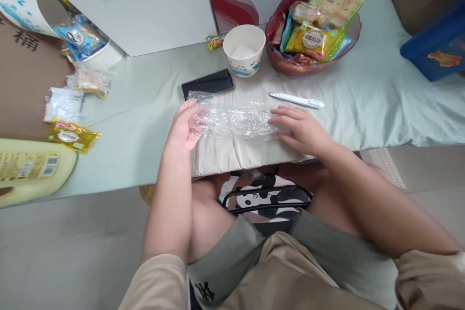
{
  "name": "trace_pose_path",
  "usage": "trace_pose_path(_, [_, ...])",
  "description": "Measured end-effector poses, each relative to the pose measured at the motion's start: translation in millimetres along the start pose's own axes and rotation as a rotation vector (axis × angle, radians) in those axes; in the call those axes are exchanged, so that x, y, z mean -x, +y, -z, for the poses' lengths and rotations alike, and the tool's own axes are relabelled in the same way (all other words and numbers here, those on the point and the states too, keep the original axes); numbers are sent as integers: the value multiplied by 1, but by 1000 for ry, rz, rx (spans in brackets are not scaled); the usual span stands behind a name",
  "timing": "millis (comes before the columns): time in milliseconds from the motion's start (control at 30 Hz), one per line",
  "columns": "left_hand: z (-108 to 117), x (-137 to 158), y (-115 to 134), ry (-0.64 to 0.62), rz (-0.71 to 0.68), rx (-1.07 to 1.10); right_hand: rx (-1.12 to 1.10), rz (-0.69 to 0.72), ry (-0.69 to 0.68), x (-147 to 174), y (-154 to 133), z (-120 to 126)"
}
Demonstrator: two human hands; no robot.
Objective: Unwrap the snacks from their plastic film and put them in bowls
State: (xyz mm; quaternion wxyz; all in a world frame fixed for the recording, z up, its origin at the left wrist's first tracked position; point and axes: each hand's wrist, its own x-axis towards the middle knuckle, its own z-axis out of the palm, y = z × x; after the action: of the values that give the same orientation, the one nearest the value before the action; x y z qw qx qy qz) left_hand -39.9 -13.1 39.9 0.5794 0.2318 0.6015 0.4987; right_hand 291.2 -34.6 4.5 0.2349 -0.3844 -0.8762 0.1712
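Note:
A crinkled sheet of clear plastic film point(241, 121) lies spread over the pale green cloth in front of me. At its left end, my left hand point(185, 125) is curled around the film, with thumb and fingers on the plastic. My right hand point(300, 128) rests at the other end with its fingers stretched out and apart, touching the film. Just beyond the film's left part lies a black phone point(209, 83). Above my right hand is a slim white-handled tool point(296, 100) with a narrow metal tip.
Behind the film stand a paper cup point(245, 65) and a pinkish glass bowl point(308, 69) of packaged snacks, against a red-and-white box point(232, 5). Snack packets point(74, 135), tipped paper cups point(22, 9) and a yellow bottle point(36, 167) lie left. A blue container point(436, 43) stands right.

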Motion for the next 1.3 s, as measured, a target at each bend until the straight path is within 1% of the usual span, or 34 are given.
trace_pose_path(67, [4,-2,-1,-18,-33,-6,-5,-13,-33,0,3,-2])
trace_pose_path(133, [5,-3,-4,-49,-66,-21,-8,-7,-96,-1,3,-3])
trace_pose_path(233, [8,-5,-9,-138,-142,-70,11,-31,-153,0,-3,0])
trace_pose_path(300, [10,-7,-12,-175,-182,-142,-16,-50,-167,2,-11,7])
trace_pose_path(333, [12,-8,-13,-181,-193,-176,-70,-48,-182,4,-15,13])
trace_pose_path(433, [14,-9,-14,-189,-190,-229,-346,-58,-200,10,-28,31])
trace_pose_path(467, [13,-7,-14,-198,-182,-231,-421,-95,-161,11,-31,36])
trace_pose_path(533, [9,-2,-12,-238,-156,-230,-483,-231,2,9,-34,38])
trace_pose_path(600, [1,4,-10,-304,-117,-227,-512,-345,159,1,-32,32])
trace_pose_path(633, [-4,8,-10,-345,-93,-226,-549,-373,191,-5,-30,26])
trace_pose_path(667, [-9,11,-9,-390,-66,-224,-604,-378,185,-12,-28,19])
trace_pose_path(733, [-18,17,-10,-489,-14,-223,-731,-349,83,-25,-26,4])
trace_pose_path(800, [-24,21,-11,-583,21,-230,-816,-319,-108,-34,-29,-5])
trace_pose_path(867, [-26,23,-11,-628,42,-264,-856,-312,-286,-38,-34,-9])
trace_pose_path(900, [-25,24,-11,-624,56,-297,-867,-326,-333,-38,-37,-9])
trace_pose_path(933, [-24,24,-10,-606,74,-338,-879,-353,-347,-37,-40,-8])
trace_pose_path(1000, [-20,23,-9,-549,98,-416,-905,-435,-297,-36,-42,-5])
trace_pose_path(1067, [-16,21,-8,-466,59,-427,-912,-512,-251,-35,-40,-3])
trace_pose_path(1133, [-13,18,-8,-371,-48,-349,-914,-547,-232,-35,-38,-4])
trace_pose_path(1200, [-13,16,-8,-285,-164,-226,-920,-549,-221,-36,-37,-5])
trace_pose_path(1300, [-20,15,-13,-233,-255,-71,-938,-551,-183,-37,-40,-5])
